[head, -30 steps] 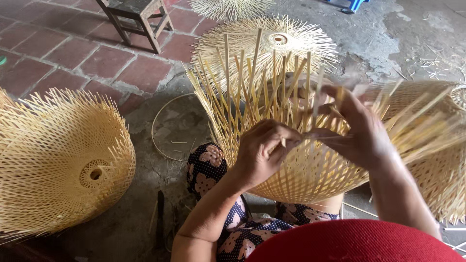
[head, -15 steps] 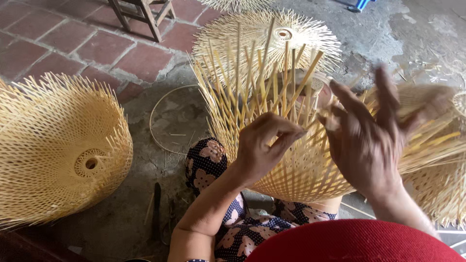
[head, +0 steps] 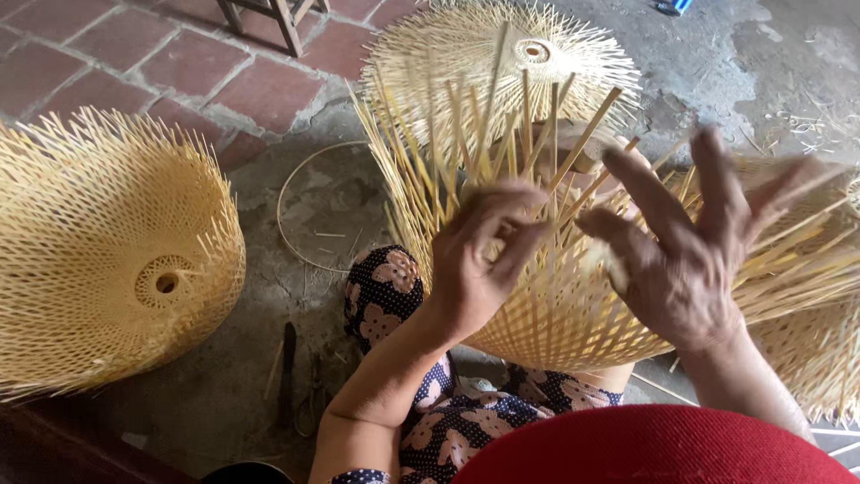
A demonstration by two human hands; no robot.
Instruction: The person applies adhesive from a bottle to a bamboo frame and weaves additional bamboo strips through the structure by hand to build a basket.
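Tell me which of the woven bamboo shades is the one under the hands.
The half-woven shade on the person's lap, loose strips sticking up; the left hand pinches its strips, the right hand is spread beside it. The finished shades, left and behind, lie untouched.

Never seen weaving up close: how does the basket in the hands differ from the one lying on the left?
The held basket has long loose strips sticking up, unwoven; the left basket has only short spiky ends. The held one rests in the lap under both hands; the left one lies on its side on the floor, untouched. Both are pale bamboo lattice.

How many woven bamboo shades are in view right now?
4: one under the hands, one on the floor at left, one behind, one partly cut off at right; more may be hidden.
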